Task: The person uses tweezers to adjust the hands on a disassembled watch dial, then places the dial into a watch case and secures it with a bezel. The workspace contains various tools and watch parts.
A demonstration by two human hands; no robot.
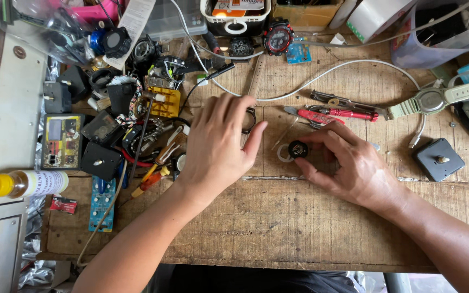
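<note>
Fingers (pixel 321 142) of the right hand (pixel 354 165) pinched a small black round part (pixel 298 148) (beside a white ring (pixel 283 154)); left hand (pixel 218 144) lay spread on the table (pixel 278 217).

A watch and clock repair workshop, by the look of it. The worn wooden tabletop (pixel 310 217) is crowded with wristwatches (pixel 278 36), a pale green watch (pixel 432 101), black clock movements (pixel 438 159), a red-handled tool (pixel 348 114), screwdrivers (pixel 150 180), loose white cable (pixel 321 76) and bins of spare parts (pixel 235 16).
</note>
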